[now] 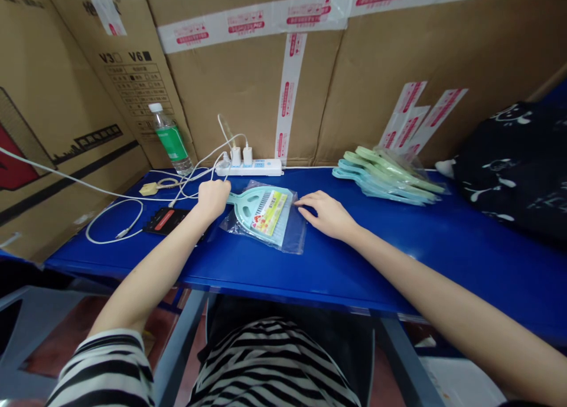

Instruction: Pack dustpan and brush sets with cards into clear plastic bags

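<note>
A light-blue small dustpan (pixel 248 207) lies flat on the blue table in a clear plastic bag (pixel 293 241). A yellow label with a barcode (pixel 271 212) covers part of its face. At the left end, my left hand (pixel 213 198) is closed around the handle, whose end is hidden by the fingers. My right hand (pixel 325 213) rests at the bag's right edge, fingers stretched out and thumb apart, the fingertips touching the plastic.
Several green and blue bagged dustpans (pixel 387 173) lie at the back right, beside a black patterned cloth bag (pixel 514 165). A power strip (pixel 250 168), white cables, a black device (pixel 165 220) and a water bottle (pixel 172 140) occupy the left. Cardboard (pixel 239 88) walls the back.
</note>
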Demonstrator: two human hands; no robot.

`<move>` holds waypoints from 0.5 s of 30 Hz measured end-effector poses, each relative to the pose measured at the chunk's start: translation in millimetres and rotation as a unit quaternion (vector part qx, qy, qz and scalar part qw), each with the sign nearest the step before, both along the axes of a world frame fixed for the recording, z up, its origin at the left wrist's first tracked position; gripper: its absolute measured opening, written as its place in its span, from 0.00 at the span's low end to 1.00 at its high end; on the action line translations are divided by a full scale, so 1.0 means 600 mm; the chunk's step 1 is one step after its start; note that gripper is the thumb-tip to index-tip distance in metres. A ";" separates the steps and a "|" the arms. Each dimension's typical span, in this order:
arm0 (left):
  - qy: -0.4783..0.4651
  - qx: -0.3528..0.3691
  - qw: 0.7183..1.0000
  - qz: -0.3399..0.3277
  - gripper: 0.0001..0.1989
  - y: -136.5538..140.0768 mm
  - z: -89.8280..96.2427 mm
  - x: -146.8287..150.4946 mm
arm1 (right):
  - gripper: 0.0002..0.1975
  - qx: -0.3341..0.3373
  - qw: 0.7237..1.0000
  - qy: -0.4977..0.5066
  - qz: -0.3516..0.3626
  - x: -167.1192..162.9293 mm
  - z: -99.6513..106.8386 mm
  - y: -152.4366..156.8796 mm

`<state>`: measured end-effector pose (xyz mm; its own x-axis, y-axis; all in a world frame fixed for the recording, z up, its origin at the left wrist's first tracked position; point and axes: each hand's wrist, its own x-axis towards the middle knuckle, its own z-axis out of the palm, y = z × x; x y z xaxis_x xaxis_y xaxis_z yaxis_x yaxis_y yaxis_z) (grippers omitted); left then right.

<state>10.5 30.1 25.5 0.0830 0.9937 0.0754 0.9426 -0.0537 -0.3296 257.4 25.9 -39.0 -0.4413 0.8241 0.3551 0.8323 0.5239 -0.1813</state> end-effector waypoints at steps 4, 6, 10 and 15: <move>-0.001 0.000 1.000 -0.001 0.20 0.000 0.001 0.001 | 0.17 -0.007 1.000 -0.018 -0.014 -0.002 0.008 -0.004; 0.000 -0.002 1.000 -0.001 0.20 -0.001 0.001 0.001 | 0.19 -0.007 0.999 -0.025 -0.022 -0.002 0.010 -0.005; 0.000 -0.002 1.000 -0.002 0.21 -0.001 0.001 0.001 | 0.22 -0.015 0.999 -0.028 -0.026 -0.003 0.013 -0.005; 0.000 -0.002 1.000 -0.002 0.21 0.001 0.000 0.000 | 0.23 -0.025 0.999 -0.027 -0.019 -0.001 0.008 -0.001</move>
<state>10.2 30.7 25.3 0.0860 0.9938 0.0706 0.9427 -0.0583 -0.3286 256.9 25.1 -34.2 -0.4272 0.8563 0.2902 0.8604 0.4837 -0.1605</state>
